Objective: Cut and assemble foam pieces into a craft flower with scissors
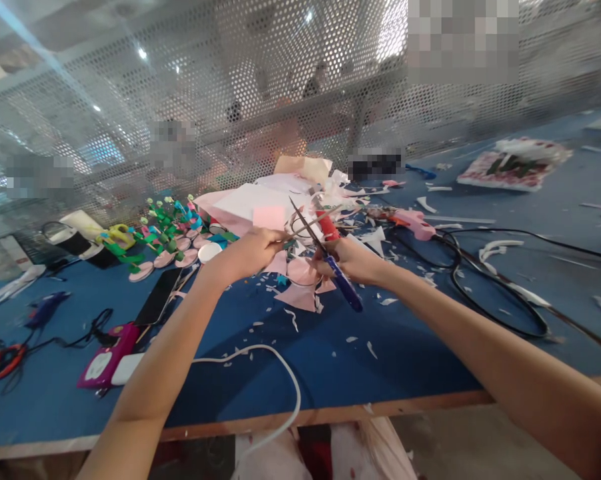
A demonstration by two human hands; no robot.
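Note:
My right hand (356,260) is closed round the blue and red handles of a pair of scissors (325,250), whose blades stand apart and point up and left. My left hand (253,252) pinches a small piece of paper (291,245) right at the blades, above pink paper pieces (300,283) on the blue table (330,353). Both hands hover just over the table's middle.
A heap of white and pink paper (265,200) lies behind the hands. A pink glue gun (413,223) with black cable (480,293) is to the right. Green and pink paper flowers (163,237), a phone (158,297), a white cable (280,360) and scraps lie left and front. A perforated screen (230,100) closes the back.

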